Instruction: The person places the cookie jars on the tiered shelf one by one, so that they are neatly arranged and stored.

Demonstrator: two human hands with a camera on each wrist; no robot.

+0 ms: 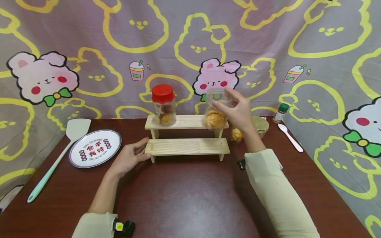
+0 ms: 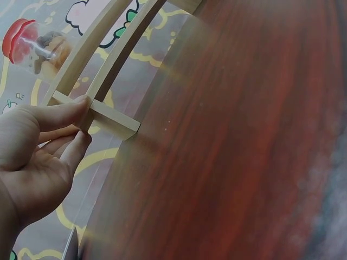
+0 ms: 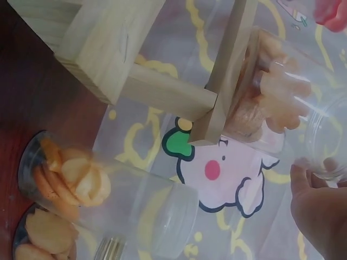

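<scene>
both arms reach forward from the bottom of the head view, slanting inward. the left hand (image 1: 132, 157) sits low, its thumb straight and its fingers (image 2: 77, 151) bent opposite in a pinch. the left forearm (image 1: 105, 195) is bare down to the pale left sleeve (image 1: 93, 224). the right hand (image 1: 238, 110) is raised higher and farther forward, thumb and forefinger pointing left, set apart and curved in a grip; its other fingers are mostly hidden. the pale right sleeve (image 1: 274, 185) leaves the right wrist (image 1: 255, 142) bare.
</scene>
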